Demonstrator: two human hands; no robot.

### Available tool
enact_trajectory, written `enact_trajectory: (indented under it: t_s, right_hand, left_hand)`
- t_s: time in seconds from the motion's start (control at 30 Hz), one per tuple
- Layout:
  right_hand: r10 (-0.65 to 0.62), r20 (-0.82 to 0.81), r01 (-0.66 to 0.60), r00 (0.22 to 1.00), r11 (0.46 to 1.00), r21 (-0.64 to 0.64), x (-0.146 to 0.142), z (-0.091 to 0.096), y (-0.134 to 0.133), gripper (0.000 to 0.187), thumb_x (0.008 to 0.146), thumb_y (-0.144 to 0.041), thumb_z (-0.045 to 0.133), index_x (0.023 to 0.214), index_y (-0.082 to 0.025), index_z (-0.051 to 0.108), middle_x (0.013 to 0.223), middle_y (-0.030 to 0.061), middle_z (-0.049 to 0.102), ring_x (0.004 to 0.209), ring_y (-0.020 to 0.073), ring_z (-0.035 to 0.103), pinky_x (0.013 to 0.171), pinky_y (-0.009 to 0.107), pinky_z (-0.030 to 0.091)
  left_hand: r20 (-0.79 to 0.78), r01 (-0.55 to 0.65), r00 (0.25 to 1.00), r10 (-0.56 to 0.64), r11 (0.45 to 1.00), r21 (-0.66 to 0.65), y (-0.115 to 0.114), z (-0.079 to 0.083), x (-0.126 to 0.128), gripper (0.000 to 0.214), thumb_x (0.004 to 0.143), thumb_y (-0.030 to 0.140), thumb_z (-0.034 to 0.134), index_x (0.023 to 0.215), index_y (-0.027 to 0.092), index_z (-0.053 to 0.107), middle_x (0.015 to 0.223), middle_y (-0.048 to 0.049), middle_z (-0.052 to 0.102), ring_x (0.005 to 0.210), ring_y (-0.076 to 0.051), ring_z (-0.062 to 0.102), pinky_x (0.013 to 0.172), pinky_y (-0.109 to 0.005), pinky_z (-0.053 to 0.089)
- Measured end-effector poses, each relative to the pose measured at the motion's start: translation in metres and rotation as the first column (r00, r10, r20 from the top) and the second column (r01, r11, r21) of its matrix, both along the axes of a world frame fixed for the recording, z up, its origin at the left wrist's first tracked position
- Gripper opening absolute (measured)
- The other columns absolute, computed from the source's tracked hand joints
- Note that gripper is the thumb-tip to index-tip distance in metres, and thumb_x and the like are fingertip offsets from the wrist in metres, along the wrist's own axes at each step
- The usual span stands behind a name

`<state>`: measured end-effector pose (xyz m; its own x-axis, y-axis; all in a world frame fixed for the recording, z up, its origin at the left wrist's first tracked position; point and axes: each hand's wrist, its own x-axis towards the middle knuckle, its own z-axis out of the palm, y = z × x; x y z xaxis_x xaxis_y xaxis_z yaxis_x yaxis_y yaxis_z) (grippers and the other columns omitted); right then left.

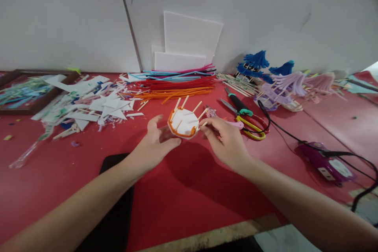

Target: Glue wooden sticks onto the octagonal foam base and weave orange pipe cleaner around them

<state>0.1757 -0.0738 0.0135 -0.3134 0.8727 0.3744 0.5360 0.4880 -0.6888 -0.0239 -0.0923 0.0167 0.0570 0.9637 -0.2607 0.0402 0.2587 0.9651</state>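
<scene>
A small white many-sided base (pixel 186 121) is held above the red table, edged partly with orange pipe cleaner. Several short wooden sticks stand up around its rim. My left hand (pixel 158 138) grips the base from the left side, its thumb near the front edge and its other fingers partly hidden behind. At the base's right edge, my right hand (pixel 223 138) is closed, with thumb and forefinger pinching a short wooden stick (pixel 203 125) beside the orange edging.
Behind lie orange pipe cleaners (pixel 177 93) and red ones (pixel 174 83). White scraps (pixel 110 104) cover the left. Scissors (pixel 251 126), a corded pink tool (pixel 235 125), a purple power box (pixel 326 163) and lilac umbrella-like models (pixel 288 84) are on the right. A black flat object (pixel 115 201) lies in front.
</scene>
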Motion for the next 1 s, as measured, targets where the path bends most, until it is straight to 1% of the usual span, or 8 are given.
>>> enact_trajectory:
  t_s: [0.2, 0.43, 0.53, 0.67, 0.73, 0.8, 0.9, 1.0]
  right_hand:
    - [0.032, 0.027, -0.034, 0.999, 0.998, 0.062, 0.001, -0.007, 0.000, 0.011, 0.092, -0.019, 0.044, 0.088, -0.020, 0.054, 0.078, 0.0042, 0.063, 0.072, 0.0167, 0.060, 0.069, 0.030, 0.046]
    - [0.107, 0.043, -0.115, 0.993, 0.956, 0.271, 0.000, -0.011, -0.001, 0.013, 0.090, -0.014, 0.047, 0.097, -0.022, 0.055, 0.086, 0.0047, 0.065, 0.080, 0.0166, 0.061, 0.073, 0.031, 0.048]
    - [0.120, -0.082, -0.104, 0.989, 0.978, 0.178, -0.004, -0.011, -0.008, 0.013, 0.089, -0.016, 0.051, 0.099, -0.023, 0.053, 0.089, 0.0044, 0.064, 0.081, 0.0160, 0.063, 0.072, 0.030, 0.050]
    - [-0.029, -0.447, -0.048, 0.894, 0.986, -0.159, -0.014, -0.009, -0.022, 0.009, 0.087, -0.028, 0.057, 0.087, -0.022, 0.050, 0.076, 0.0013, 0.059, 0.065, 0.0128, 0.060, 0.058, 0.027, 0.051]
    - [-0.043, -0.561, -0.188, 0.827, 0.919, -0.347, -0.020, -0.008, -0.027, 0.016, 0.085, -0.034, 0.059, 0.081, -0.021, 0.052, 0.070, 0.0001, 0.058, 0.060, 0.0111, 0.057, 0.055, 0.025, 0.050]
    - [-0.061, -0.686, -0.392, 0.725, 0.782, -0.484, -0.026, -0.008, -0.028, 0.022, 0.082, -0.039, 0.063, 0.078, -0.020, 0.053, 0.071, 0.0005, 0.061, 0.063, 0.0113, 0.059, 0.055, 0.025, 0.052]
    - [-0.201, -0.816, -0.607, 0.543, 0.578, -0.546, -0.032, -0.011, -0.026, 0.026, 0.075, -0.039, 0.071, 0.078, -0.019, 0.054, 0.075, 0.0000, 0.063, 0.068, 0.0118, 0.062, 0.051, 0.023, 0.055]
    - [-0.314, -0.839, -0.678, 0.444, 0.495, -0.544, -0.034, -0.014, -0.023, 0.026, 0.069, -0.031, 0.077, 0.077, -0.019, 0.055, 0.072, -0.0023, 0.065, 0.065, 0.0091, 0.063, 0.050, 0.017, 0.054]
  left_hand:
    - [0.282, 0.064, 0.957, -0.061, 0.998, -0.003, -0.007, -0.011, 0.011, 0.044, 0.074, 0.021, 0.071, 0.113, 0.017, 0.053, 0.115, -0.0102, 0.066, 0.102, -0.018, 0.063, 0.093, -0.031, 0.046]
    - [0.322, 0.032, 0.947, -0.012, 0.998, -0.056, -0.010, -0.014, 0.014, 0.037, 0.071, 0.022, 0.073, 0.105, 0.016, 0.057, 0.094, -0.0046, 0.071, 0.079, -0.011, 0.064, 0.076, -0.023, 0.049]
    - [0.267, 0.003, 0.964, 0.006, 0.999, -0.034, -0.009, -0.013, 0.014, 0.031, 0.071, 0.022, 0.073, 0.098, 0.014, 0.059, 0.090, -0.0056, 0.072, 0.075, -0.012, 0.064, 0.073, -0.024, 0.050]
    - [0.212, -0.130, 0.970, 0.121, 0.991, 0.031, -0.006, -0.013, 0.013, 0.030, 0.071, 0.024, 0.072, 0.098, 0.015, 0.061, 0.097, -0.0067, 0.072, 0.083, -0.016, 0.067, 0.078, -0.028, 0.051]
    - [0.144, -0.172, 0.977, 0.159, 0.981, 0.087, -0.006, -0.013, 0.011, 0.029, 0.071, 0.024, 0.072, 0.097, 0.016, 0.061, 0.098, -0.0063, 0.072, 0.084, -0.017, 0.068, 0.078, -0.028, 0.052]
    - [0.052, -0.159, 0.987, 0.153, 0.977, 0.143, -0.007, -0.013, 0.009, 0.028, 0.071, 0.024, 0.072, 0.096, 0.018, 0.061, 0.097, -0.0056, 0.073, 0.084, -0.018, 0.068, 0.077, -0.029, 0.053]
    - [-0.038, -0.137, 0.988, 0.148, 0.970, 0.201, -0.009, -0.012, 0.008, 0.031, 0.072, 0.025, 0.071, 0.100, 0.019, 0.059, 0.098, -0.0058, 0.073, 0.086, -0.020, 0.069, 0.078, -0.030, 0.054]
    - [-0.040, -0.134, 0.988, 0.146, 0.967, 0.216, -0.011, -0.011, 0.009, 0.034, 0.073, 0.027, 0.070, 0.104, 0.018, 0.058, 0.106, -0.0076, 0.071, 0.093, -0.021, 0.068, 0.082, -0.031, 0.053]
